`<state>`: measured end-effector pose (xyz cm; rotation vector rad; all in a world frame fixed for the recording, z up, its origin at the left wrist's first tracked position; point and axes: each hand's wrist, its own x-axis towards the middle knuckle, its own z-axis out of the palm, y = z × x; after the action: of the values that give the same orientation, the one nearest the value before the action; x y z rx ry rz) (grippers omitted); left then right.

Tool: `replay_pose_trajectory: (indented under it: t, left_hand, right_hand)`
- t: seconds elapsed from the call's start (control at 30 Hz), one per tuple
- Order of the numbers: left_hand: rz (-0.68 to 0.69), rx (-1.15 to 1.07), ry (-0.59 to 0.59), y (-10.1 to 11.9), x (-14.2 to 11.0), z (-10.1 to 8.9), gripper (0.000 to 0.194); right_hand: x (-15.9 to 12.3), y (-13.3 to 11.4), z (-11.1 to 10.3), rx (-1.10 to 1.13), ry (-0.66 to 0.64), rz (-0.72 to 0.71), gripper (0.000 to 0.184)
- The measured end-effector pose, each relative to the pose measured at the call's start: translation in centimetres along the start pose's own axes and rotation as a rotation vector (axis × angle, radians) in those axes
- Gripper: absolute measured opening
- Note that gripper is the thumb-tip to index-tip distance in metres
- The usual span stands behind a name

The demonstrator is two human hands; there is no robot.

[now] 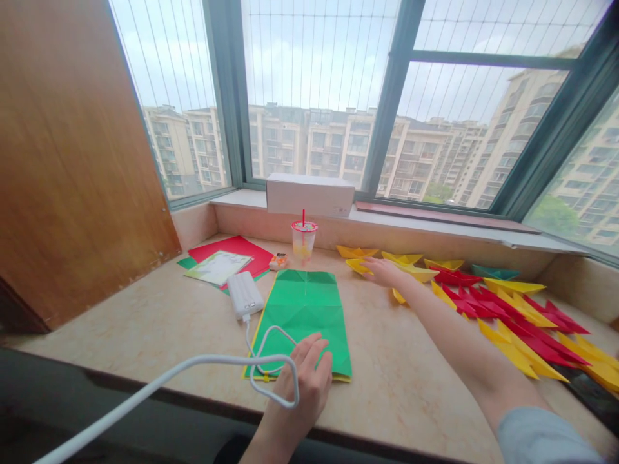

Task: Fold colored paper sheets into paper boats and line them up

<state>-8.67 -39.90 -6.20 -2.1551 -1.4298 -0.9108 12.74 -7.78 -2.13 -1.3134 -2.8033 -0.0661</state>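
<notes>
My left hand (304,377) lies flat with fingers stretched on the near edge of a creased green paper sheet (304,309), which rests on a yellow sheet. My right hand (384,270) reaches far forward, fingers extended and open, touching a yellow folded paper boat (360,265) at the left end of a row of boats. It holds nothing that I can see.
Several red, yellow and one green folded boats (507,309) spread along the right of the stone sill. A white power bank (245,294) with its looping cable (193,370), a drink cup with red straw (304,240), red paper (242,251), a booklet (218,267) and a white box (309,193) sit behind.
</notes>
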Motion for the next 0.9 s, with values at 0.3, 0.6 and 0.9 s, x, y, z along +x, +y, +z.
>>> replay_pose_trajectory:
  t: [0.3,0.6,0.9]
  left_hand:
    - [-0.022,-0.015,0.013,0.0,0.1,0.2,0.021]
    - [-0.004,-0.001,0.005,-0.1,0.3,0.0,0.021]
    - [0.002,-0.015,0.006,-0.2,0.2,0.3,0.019]
  right_hand:
    - [1.6,0.2,0.6,0.012,0.003,-0.034,0.035]
    - [3.3,0.4,1.6,0.031,0.042,0.001,0.036]
    - [2.3,1.5,1.5,0.022,0.083,-0.028,0.057]
